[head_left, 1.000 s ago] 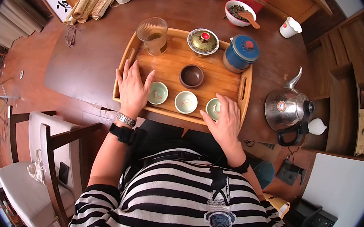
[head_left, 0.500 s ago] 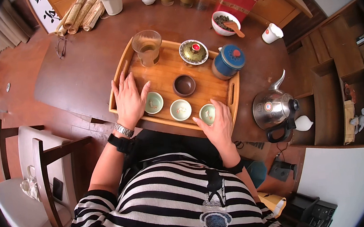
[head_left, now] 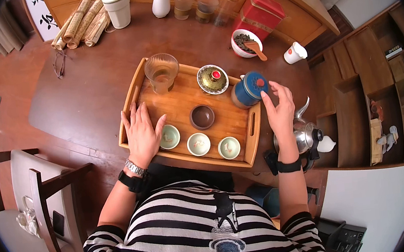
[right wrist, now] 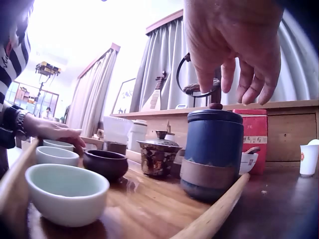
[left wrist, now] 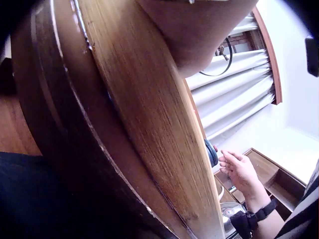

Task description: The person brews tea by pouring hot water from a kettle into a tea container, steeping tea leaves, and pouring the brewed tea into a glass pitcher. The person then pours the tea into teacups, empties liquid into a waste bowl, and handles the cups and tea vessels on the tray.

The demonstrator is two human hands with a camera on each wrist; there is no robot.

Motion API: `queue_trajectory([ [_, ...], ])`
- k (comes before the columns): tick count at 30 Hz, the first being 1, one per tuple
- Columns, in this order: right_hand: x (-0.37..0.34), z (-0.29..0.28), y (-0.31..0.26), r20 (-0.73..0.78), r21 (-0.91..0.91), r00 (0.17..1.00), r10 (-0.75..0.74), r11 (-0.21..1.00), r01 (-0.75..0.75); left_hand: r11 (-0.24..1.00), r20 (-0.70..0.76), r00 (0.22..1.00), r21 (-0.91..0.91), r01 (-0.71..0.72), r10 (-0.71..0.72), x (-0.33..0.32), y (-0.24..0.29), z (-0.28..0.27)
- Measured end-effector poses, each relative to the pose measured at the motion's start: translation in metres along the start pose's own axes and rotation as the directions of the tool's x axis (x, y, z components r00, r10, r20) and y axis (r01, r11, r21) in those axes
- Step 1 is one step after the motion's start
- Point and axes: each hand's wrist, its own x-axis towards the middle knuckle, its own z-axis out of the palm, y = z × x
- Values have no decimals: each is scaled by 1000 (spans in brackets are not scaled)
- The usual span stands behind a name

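Note:
My left hand [head_left: 143, 133] rests with extended fingers at the left front corner of the wooden tray [head_left: 171, 97], its thumb beside a pale green cup [head_left: 169, 136]. Two more green cups, a middle one [head_left: 198, 144] and a right one [head_left: 229, 148], stand in the same row along the front. My right hand [head_left: 280, 106] is at the blue lidded jar [head_left: 244, 91]; in the right wrist view its fingers [right wrist: 256, 82] hang spread just over the lid knob [right wrist: 215, 106]. A dark brown cup [head_left: 202, 117], a lidded gaiwan [head_left: 213, 80] and a ribbed glass pitcher [head_left: 162, 76] also sit on the tray.
A steel kettle [head_left: 302, 132] stands right of the tray, partly behind my right forearm. Behind are a bowl of tea leaves [head_left: 240, 47] with a wooden scoop, a red box [head_left: 259, 14] and a white paper cup [head_left: 295, 53]. Bamboo rolls [head_left: 81, 22] lie at the back left.
My right hand has left the right green cup and moved back and right to the blue jar. The left hand stays at the tray corner. The head view has shifted.

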Motion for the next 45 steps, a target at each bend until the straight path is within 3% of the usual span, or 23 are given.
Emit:
queue_trajectory([
  [7,25,16,-3,110,10,994,13,1000,-14,1000,21,1000,7,1,-1,0,-1,0],
  [11,26,22,6,109,32,994,5,999,-9,1000,54,998,1,25,-25,0,2,-4],
  [16,26,20,6,69,-65,994,-79,994,84,1000,46,999,5,24,-24,0,1,-3],
  [32,27,20,6,120,-22,992,-35,999,38,999,26,999,-40,27,-25,0,0,-4],
  [35,25,22,7,58,-72,986,-154,985,158,997,-47,999,-83,-3,-1,3,6,-14],
  [38,23,25,10,16,-82,981,-195,977,196,933,-81,982,-306,-189,172,13,27,-36],
  [39,23,28,15,36,23,985,-167,986,166,934,-83,982,-303,-187,170,19,37,-40],
  [40,22,31,19,59,127,988,-142,983,134,885,-16,973,-413,-215,228,26,46,-44],
  [41,21,34,21,57,129,987,-147,982,138,823,41,955,-519,-230,293,33,55,-44],
  [43,18,40,25,130,232,990,-45,973,13,807,34,943,-529,-264,330,52,73,-39],
  [45,17,42,28,130,215,989,-75,976,45,788,26,929,-539,-298,369,72,88,-30],
])
